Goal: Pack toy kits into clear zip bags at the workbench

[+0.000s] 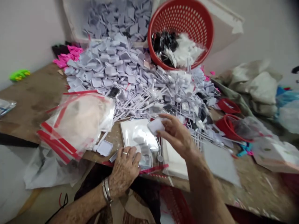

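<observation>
My right hand (175,134) is raised over the table's front edge, fingers pinched on a small pale lilac plastic piece (156,125). My left hand (125,166), with a ring and bracelets, rests knuckles-up at the table edge, its fingers curled on a clear plastic bag (140,137) with a red strip that lies in front of me. A big heap of lilac square plastic pieces and long-handled sticks (130,74) spreads across the middle of the table behind both hands.
A stack of clear red-edged bags (74,123) lies at the left. A red perforated basket (181,32) with black and white pieces tilts at the back. Pink pieces (67,56) sit far left, small red cups (227,124) and crumpled cloth (254,84) at the right.
</observation>
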Available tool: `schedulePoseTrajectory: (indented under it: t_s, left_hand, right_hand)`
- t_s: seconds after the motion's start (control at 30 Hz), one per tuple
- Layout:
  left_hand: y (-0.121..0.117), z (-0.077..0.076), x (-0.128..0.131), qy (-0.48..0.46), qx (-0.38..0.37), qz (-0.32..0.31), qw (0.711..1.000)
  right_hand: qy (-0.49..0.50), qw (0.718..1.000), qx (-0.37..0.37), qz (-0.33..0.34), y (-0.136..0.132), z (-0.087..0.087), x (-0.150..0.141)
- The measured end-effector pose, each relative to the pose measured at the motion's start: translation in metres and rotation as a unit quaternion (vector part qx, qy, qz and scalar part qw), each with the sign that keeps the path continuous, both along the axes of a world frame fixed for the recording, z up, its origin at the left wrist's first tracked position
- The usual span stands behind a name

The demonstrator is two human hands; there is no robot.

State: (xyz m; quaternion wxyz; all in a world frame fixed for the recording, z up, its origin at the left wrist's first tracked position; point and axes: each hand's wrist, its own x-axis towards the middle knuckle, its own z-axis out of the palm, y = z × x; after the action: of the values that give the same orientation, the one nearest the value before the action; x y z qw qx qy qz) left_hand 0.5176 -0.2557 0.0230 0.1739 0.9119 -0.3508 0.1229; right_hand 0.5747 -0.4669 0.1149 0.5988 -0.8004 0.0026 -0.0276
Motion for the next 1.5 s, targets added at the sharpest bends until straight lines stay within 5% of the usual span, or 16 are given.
schedulePoseTrajectory:
  t_s: [0.17, 0.3, 0.5, 0.77, 1.1, 1.27, 1.5]
  left_hand:
    - [-0.002, -0.009, -0.004, -0.070, 0.016, -0.012, 0.997]
    - [-0.001, -0.001, -0.001, -0.069, 0.058, -0.019, 0.996]
    - [-0.008, 0.019, 0.002, -0.032, 0.025, -0.005, 0.999]
    - [-0.024, 0.013, 0.003, -0.049, -0.029, -0.007, 0.998]
    - [-0.036, 0.019, 0.014, -0.058, -0.013, -0.017, 0.998]
    - [-0.041, 0.016, 0.005, -0.058, -0.026, -0.048, 0.997]
    - [-0.019, 0.023, 0.012, 0.092, -0.046, -0.135, 0.985]
  right_hand:
    - [0.089, 0.981, 0.104, -0.137, 0.019, -0.031, -0.097]
    - [0.120, 0.970, 0.135, -0.161, 0.033, -0.060, -0.129]
    - [0.157, 0.968, 0.149, -0.125, 0.038, -0.063, -0.127]
    - [0.040, 0.950, 0.182, -0.250, 0.054, -0.082, -0.104]
    - [0.091, 0.959, 0.171, -0.209, 0.052, -0.085, -0.109]
    - [-0.016, 0.960, 0.026, -0.280, 0.057, -0.109, -0.102]
    - [-0.185, 0.911, -0.230, -0.287, 0.059, -0.124, -0.110]
